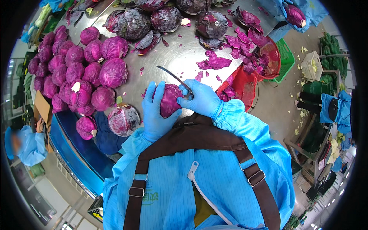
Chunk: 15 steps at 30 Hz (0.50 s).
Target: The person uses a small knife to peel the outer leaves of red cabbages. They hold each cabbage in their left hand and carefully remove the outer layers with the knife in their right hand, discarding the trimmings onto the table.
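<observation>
My left hand (159, 110), in a light blue glove, grips a purple-red cabbage (169, 100) close to my body at the table edge. In my right hand (199, 97), gloved alike, is a knife (172, 75) with a thin, dark, curved blade pointing up and left. The fingers wrap its handle, and the thumb reaches the cabbage's right side. The blade stands beyond the cabbage, apart from its top. Left of my hands sits a cabbage with whitish, dull outer leaves (123, 120).
Bright peeled cabbages (75, 72) crowd the metal table (169, 54) at left; darker unpeeled ones (165, 19) stand at the back. Loose leaves (215, 61) lie rightward, near red mesh bags (241, 86) and a green crate (283, 59). A blue conveyor (77, 143) runs lower left. Other people work nearby.
</observation>
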Each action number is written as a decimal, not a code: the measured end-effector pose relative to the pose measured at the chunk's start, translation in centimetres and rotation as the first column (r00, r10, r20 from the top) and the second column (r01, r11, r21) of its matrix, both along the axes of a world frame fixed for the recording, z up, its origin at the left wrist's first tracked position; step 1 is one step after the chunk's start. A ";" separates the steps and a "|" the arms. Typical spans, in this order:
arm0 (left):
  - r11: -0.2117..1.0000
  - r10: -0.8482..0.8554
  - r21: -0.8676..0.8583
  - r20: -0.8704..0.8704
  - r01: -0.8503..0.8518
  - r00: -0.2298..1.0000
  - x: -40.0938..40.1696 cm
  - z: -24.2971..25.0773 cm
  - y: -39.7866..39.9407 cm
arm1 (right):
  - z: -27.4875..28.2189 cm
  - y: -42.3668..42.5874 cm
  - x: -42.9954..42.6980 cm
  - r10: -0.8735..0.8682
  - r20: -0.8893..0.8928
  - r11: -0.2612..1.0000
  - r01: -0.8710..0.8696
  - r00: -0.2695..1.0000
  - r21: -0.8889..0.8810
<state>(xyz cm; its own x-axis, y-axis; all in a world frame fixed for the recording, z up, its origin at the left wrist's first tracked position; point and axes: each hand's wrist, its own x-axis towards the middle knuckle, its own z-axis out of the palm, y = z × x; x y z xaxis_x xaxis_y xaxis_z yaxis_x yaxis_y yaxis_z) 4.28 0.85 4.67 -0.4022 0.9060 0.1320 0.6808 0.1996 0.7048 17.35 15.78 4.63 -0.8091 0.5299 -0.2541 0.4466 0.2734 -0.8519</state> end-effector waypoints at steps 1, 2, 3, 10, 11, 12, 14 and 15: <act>1.000 0.000 0.003 -0.011 0.000 1.000 0.0 -0.1 -0.1 | 0.0 -0.3 0.0 0.000 -0.006 0.999 0.000 1.000 0.052; 1.000 0.001 0.007 -0.023 -0.001 1.000 0.1 -0.4 -0.2 | 0.1 -0.6 -0.1 0.002 -0.013 0.995 0.000 1.000 0.104; 1.000 0.001 0.014 -0.030 0.000 1.000 0.2 -0.6 -0.3 | 0.1 -0.8 -0.1 0.002 -0.009 0.986 -0.001 1.000 0.166; 0.999 0.002 0.051 -0.031 0.000 1.000 0.1 -0.3 -1.0 | -2.0 -0.7 0.2 -0.157 -0.028 0.935 0.158 0.987 0.317; 0.998 0.003 0.069 -0.002 -0.003 1.000 0.1 -0.1 -1.4 | -2.7 0.2 0.5 -0.229 -0.017 0.915 0.221 0.973 0.338; 0.996 0.010 0.083 0.022 -0.012 1.000 -0.1 0.3 -1.7 | -3.3 1.6 1.2 -0.264 0.028 0.920 0.243 0.964 0.307; 0.996 0.044 0.080 0.094 -0.051 0.995 -0.6 0.6 -2.0 | -2.5 3.0 2.1 -0.250 0.074 0.955 0.233 0.965 0.183; 0.995 0.055 0.076 0.133 -0.065 0.990 -0.6 0.7 -1.9 | -0.9 2.9 2.5 -0.239 0.095 0.971 0.240 0.966 -0.001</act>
